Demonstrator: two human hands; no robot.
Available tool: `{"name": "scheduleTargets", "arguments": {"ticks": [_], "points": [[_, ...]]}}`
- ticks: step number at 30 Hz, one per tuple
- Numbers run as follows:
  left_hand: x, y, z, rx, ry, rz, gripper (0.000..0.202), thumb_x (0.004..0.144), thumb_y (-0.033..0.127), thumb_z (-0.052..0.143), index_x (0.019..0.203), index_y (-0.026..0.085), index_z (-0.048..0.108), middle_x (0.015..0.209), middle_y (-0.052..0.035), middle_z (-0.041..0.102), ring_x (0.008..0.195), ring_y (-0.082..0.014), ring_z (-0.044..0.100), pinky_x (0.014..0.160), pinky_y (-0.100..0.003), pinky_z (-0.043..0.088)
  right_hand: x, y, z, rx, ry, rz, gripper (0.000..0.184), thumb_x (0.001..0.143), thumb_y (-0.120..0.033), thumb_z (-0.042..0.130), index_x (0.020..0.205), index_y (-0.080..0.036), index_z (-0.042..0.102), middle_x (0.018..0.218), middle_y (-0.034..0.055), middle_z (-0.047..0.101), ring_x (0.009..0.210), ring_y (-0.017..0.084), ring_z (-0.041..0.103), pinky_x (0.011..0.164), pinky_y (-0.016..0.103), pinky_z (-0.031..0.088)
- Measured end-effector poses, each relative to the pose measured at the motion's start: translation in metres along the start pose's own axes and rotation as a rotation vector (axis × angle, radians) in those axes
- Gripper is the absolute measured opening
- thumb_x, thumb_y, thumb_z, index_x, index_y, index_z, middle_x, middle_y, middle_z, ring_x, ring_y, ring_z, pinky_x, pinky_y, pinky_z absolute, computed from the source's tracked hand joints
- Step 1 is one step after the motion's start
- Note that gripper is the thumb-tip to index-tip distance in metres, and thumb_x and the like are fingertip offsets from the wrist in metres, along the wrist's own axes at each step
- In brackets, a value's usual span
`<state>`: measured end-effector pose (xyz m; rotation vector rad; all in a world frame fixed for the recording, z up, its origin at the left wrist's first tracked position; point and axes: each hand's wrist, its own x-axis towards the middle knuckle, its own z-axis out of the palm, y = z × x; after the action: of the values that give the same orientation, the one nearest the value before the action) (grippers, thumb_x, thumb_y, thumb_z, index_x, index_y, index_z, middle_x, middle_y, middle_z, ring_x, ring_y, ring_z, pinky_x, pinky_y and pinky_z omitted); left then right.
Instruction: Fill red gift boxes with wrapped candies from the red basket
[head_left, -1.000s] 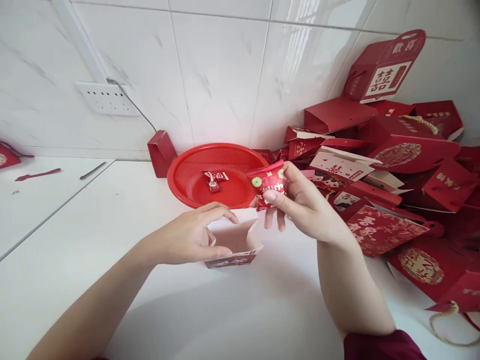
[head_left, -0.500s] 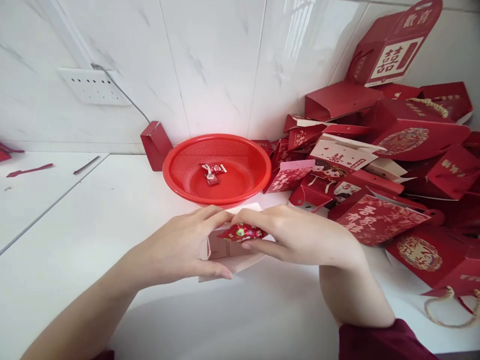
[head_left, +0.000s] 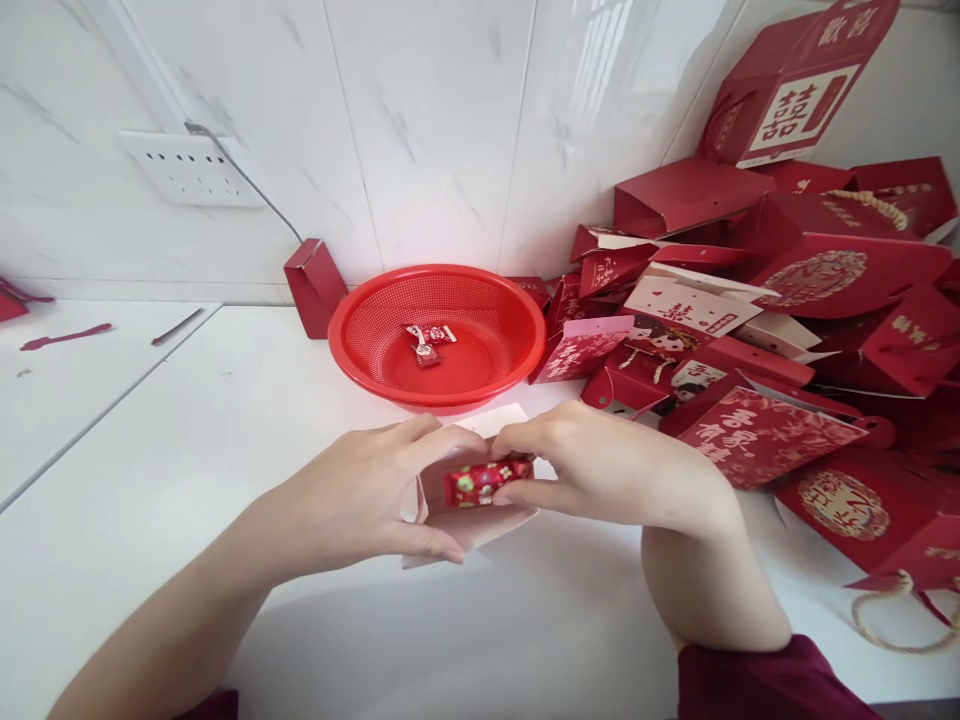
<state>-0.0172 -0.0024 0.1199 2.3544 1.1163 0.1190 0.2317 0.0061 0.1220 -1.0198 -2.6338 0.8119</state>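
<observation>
Near the middle of the white counter (head_left: 187,420), just this side of the red basket (head_left: 360,340), two hands meet over a small open box (head_left: 469,525); the left hand (head_left: 352,500) wraps the box's left side, thumb along the near wall and fingers curled over the far edge, holding it steady on the surface; the right hand (head_left: 607,465) pinches a red sweet packet (head_left: 480,483) between thumb and forefinger; the packet lies flat in the mouth of the box, partly below the rim. The step in hand looks like seating the packet inside the box; it seems nearly in, though how deep I cannot tell. The next move calls for a light downward push and a clean release by the right fingers, with the left grip firm so the thin card walls neither buckle nor slide. Two wrapped sweets (head_left: 427,342) lie in the basket; a heap of red gift boxes (head_left: 757,440) fills the right side.
</observation>
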Motion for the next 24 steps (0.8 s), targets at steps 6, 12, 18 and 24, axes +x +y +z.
{"name": "scheduleTargets", "arguments": {"ticks": [6, 12, 18, 24], "points": [[0.004, -0.001, -0.001, 0.003, -0.029, -0.001, 0.069, 0.073, 0.067, 0.073, 0.135, 0.043, 0.051, 0.13, 0.0032, 0.063, 0.111, -0.0267, 0.064, 0.086, -0.031, 0.05, -0.001, 0.002, 0.001, 0.037, 0.035, -0.015, 0.019, 0.094, -0.018, 0.054, 0.093, -0.023, 0.072, 0.082, 0.0015, 0.073, 0.071, 0.016, 0.065, 0.065, 0.026, 0.046], [0.0, -0.002, 0.002, -0.021, -0.034, 0.005, 0.069, 0.074, 0.065, 0.073, 0.135, 0.042, 0.051, 0.126, 0.001, 0.064, 0.104, -0.0268, 0.067, 0.083, -0.031, 0.05, -0.003, -0.002, -0.001, 0.013, 0.002, -0.056, 0.023, 0.099, -0.02, 0.048, 0.093, -0.022, 0.07, 0.086, 0.0025, 0.073, 0.074, 0.016, 0.065, 0.068, 0.027, 0.047], [0.002, -0.001, 0.0, -0.033, -0.071, 0.046, 0.068, 0.077, 0.06, 0.074, 0.138, 0.044, 0.049, 0.133, -0.0002, 0.061, 0.111, -0.0282, 0.065, 0.091, -0.033, 0.049, -0.005, 0.0, -0.011, 0.058, 0.179, -0.152, 0.02, 0.099, -0.025, 0.05, 0.095, -0.021, 0.069, 0.086, 0.0016, 0.072, 0.073, 0.014, 0.064, 0.068, 0.026, 0.047], [0.013, -0.011, -0.005, -0.139, -0.068, 0.045, 0.069, 0.074, 0.059, 0.076, 0.137, 0.042, 0.052, 0.137, 0.0, 0.06, 0.108, -0.0274, 0.066, 0.088, -0.033, 0.051, 0.056, 0.046, -0.022, 0.214, 0.36, 0.001, 0.019, 0.097, -0.028, 0.05, 0.099, -0.019, 0.066, 0.096, 0.0032, 0.073, 0.088, 0.017, 0.068, 0.077, 0.028, 0.05]]}}
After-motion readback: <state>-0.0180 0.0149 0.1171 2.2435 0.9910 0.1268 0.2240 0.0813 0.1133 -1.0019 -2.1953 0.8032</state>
